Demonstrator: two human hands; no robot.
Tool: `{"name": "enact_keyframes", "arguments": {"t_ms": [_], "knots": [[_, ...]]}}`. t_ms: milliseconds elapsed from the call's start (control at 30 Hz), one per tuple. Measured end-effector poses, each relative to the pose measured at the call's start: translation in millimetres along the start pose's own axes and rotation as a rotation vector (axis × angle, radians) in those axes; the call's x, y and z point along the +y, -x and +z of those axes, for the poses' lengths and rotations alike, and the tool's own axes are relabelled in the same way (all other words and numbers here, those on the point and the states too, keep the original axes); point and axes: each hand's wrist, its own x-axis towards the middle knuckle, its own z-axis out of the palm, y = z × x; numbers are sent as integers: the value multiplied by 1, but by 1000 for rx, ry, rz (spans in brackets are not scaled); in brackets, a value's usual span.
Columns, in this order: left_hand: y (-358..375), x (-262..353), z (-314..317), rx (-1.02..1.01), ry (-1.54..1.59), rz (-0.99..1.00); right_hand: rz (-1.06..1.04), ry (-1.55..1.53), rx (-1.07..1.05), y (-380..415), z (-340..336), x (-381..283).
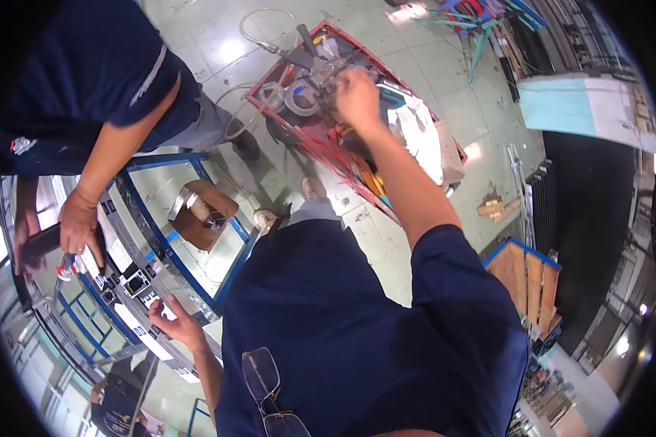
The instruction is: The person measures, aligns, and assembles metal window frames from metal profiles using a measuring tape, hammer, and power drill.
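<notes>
My right hand [357, 100] is over the red cart [310, 142], its fingers curled down among grey and dark tools. What the fingers close around is hidden. Beside it in the cart lies a clear round roll with a blue centre [301, 97]. My left hand [176, 324] has its thumb and fingers apart and holds nothing. It is close to the ends of several metal profiles [134, 282] on a blue frame [169, 251]. Across these profiles, a co-worker's hand [80, 226] is at a dark object, near a red and silver tool [66, 268].
An open cardboard box [202, 217] with small parts stands inside the blue frame. White wrapping [415, 138] fills the cart's near end. A hose [242, 109] loops beside the cart. A wooden crate [525, 284] stands at the right. Another person [120, 400] is at lower left.
</notes>
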Motion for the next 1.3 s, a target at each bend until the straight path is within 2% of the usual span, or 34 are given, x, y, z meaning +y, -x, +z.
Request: {"name": "enact_keyframes", "arguments": {"t_ms": [67, 200, 267, 300, 333, 367, 433, 467, 500, 533, 567, 600, 667, 733, 767, 833, 867, 1000, 1067, 1100, 1200, 1233, 1267, 1300], "knots": [[13, 14, -1, -6, 7, -37, -90, 150, 0, -54, 14, 16], [36, 30, -13, -78, -116, -18, -49, 246, -469, -140, 48, 38], [52, 38, -22, -82, -260, -122, -233, 110, -519, -163, 72, 61], [62, 40, -28, -80, -304, -128, -443, -19, -599, -178, 98, 91], [73, 38, -34, -72, -354, -142, -450, 116, -735, -185, 110, 101], [85, 33, -42, -54, -393, -199, -614, 206, -760, -189, 109, 91], [109, 31, -54, -13, -490, -325, -768, 257, -710, -202, 141, 136], [121, 33, -60, 2, -545, -388, -727, 232, -723, -208, 158, 160], [136, 32, -69, 48, -578, -440, -772, 91, -559, -200, 151, 148], [150, 32, -71, 59, -600, -505, -298, 132, -873, -210, 167, 165], [162, 31, -71, 67, -609, -563, -507, 67, -720, -202, 151, 146], [176, 29, -66, 104, -612, -594, -273, 81, -821, -203, 157, 146], [198, 29, -64, 57, -630, -678, -308, 21, -821, -215, 183, 169], [207, 26, -61, 75, -631, -697, -352, 194, -824, -215, 181, 159], [205, 27, -61, 64, -622, -686, -376, 192, -829, -219, 183, 162], [195, 23, -61, 54, -621, -640, -227, 161, -1003, -221, 193, 175], [187, 19, -62, 55, -612, -643, -232, 168, -998, -219, 190, 169], [142, 1, -64, 117, -599, -503, 59, 101, -923, -204, 175, 154], [114, 0, -65, 95, -562, -545, 9, 49, -905, -231, 191, 157], [101, -5, -67, 89, -558, -499, -23, -13, -895, -242, 206, 163], [74, -23, -78, 6, -552, -441, -55, -157, -884, -219, 213, 216], [65, -33, -82, -7, -575, -409, 262, -327, -898, -207, 192, 196], [60, -45, -83, -16, -588, -382, 247, -405, -860, -207, 184, 203], [56, -60, -87, -17, -584, -355, 181, -278, -769, -208, 176, 207]]}}
